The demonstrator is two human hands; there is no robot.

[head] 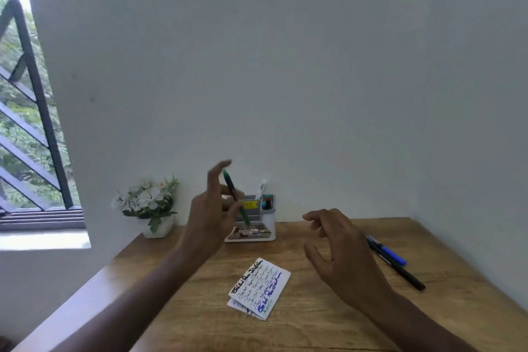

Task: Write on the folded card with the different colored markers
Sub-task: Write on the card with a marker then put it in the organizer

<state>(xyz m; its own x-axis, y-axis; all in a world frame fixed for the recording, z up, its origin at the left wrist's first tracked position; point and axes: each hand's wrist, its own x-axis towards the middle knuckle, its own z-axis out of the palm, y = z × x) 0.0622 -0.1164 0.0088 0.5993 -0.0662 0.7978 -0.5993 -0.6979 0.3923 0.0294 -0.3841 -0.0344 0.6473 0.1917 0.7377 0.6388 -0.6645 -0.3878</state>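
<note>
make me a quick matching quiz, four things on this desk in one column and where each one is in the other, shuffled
Things:
1. green marker
2. folded card
3. blue marker
4. flower pot

Places:
A. flat on the desk between the two hands
B. at the wall, near the window
C. held in the left hand
D. lying on the desk beyond the right hand

Pairs: 1-C, 2-A, 3-D, 4-B

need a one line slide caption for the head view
Left hand holds a green marker above the wooden desk; right hand hovers open beside the written-on folded white card.
</note>
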